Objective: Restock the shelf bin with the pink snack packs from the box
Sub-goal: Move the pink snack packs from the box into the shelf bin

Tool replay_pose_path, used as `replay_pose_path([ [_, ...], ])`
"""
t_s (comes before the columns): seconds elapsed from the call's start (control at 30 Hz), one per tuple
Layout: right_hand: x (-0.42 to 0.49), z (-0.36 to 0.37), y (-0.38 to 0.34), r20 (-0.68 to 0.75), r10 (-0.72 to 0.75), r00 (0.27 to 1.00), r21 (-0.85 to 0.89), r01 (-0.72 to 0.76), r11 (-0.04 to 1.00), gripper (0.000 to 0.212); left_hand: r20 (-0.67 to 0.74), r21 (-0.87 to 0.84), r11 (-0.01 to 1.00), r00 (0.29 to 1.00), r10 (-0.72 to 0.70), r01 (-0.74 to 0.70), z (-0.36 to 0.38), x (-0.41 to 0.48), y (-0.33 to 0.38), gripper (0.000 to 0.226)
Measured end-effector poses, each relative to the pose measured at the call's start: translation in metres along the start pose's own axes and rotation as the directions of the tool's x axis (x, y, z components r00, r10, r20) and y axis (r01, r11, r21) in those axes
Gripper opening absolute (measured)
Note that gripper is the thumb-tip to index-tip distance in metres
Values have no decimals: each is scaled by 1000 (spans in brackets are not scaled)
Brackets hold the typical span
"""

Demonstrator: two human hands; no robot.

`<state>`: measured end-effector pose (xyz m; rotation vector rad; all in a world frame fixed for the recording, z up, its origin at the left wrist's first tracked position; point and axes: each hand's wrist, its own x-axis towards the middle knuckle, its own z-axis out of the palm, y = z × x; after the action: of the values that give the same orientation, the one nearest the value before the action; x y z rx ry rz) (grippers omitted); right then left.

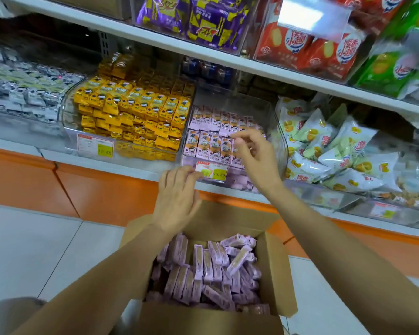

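An open cardboard box (276, 267) sits below me, full of several pink snack packs (211, 269) lying loosely. On the lower shelf stands a clear bin (279, 131) holding rows of pink snack packs (211, 141) upright. My right hand (254, 155) hovers over the bin's front right, fingers loosely curled, thumb and forefinger near the packs; I see nothing held in it. My left hand (177, 197) is in front of the bin's lower left edge, fingers straight and relaxed, holding nothing.
A bin of yellow snack packs (133, 112) stands left of the pink bin, white-and-green bags (329, 151) to its right. A price tag (212, 170) hangs on the pink bin's front. The upper shelf (203, 54) overhangs with purple and red bags. Orange shelf base (102, 189) and pale floor tiles lie below.
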<state>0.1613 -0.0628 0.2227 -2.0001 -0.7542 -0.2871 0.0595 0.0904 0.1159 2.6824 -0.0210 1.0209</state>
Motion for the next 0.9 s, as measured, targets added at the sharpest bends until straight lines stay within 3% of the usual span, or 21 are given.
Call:
replay_pose_path([
  [0.07, -36, 16, -6, 103, -27, 994, 77, 19, 997, 14, 31, 30, 999, 999, -34, 33, 5, -27, -8, 39],
  [0.17, -93, 52, 24, 322, 88, 943, 68, -116, 991, 13, 240, 101, 992, 966, -92, 69, 20, -79, -27, 33],
  [0.3, -166, 100, 90, 573, 380, 726, -76, -414, 907, 15, 581, 166, 976, 786, -213, 141, 47, -158, -51, 55],
  [0.37, -196, 123, 111, 646, 456, 612, -124, -506, 854, 20, 668, 145, 981, 718, -194, 131, 59, -191, -57, 70],
  [0.43, -220, 148, 122, 703, 482, 523, -164, -540, 825, 25, 692, 71, 986, 704, -159, 152, 67, -212, -61, 72],
  [0.53, -241, 182, 119, 786, 451, 423, -172, -551, 817, 33, 655, -30, 976, 742, -144, 217, 74, -227, -65, 61],
  [0.7, -248, 214, 119, 830, 408, 380, -175, -517, 838, 28, 601, -106, 960, 786, -147, 261, 81, -237, -69, 53],
  [0.83, -247, 213, 130, 758, 478, 444, -267, -457, 848, 28, 577, -119, 954, 801, -160, 276, 79, -236, -68, 53],
  [0.9, -238, 200, 136, 694, 532, 486, -240, -541, 806, 23, 548, -88, 959, 817, -179, 269, 78, -234, -67, 52],
])
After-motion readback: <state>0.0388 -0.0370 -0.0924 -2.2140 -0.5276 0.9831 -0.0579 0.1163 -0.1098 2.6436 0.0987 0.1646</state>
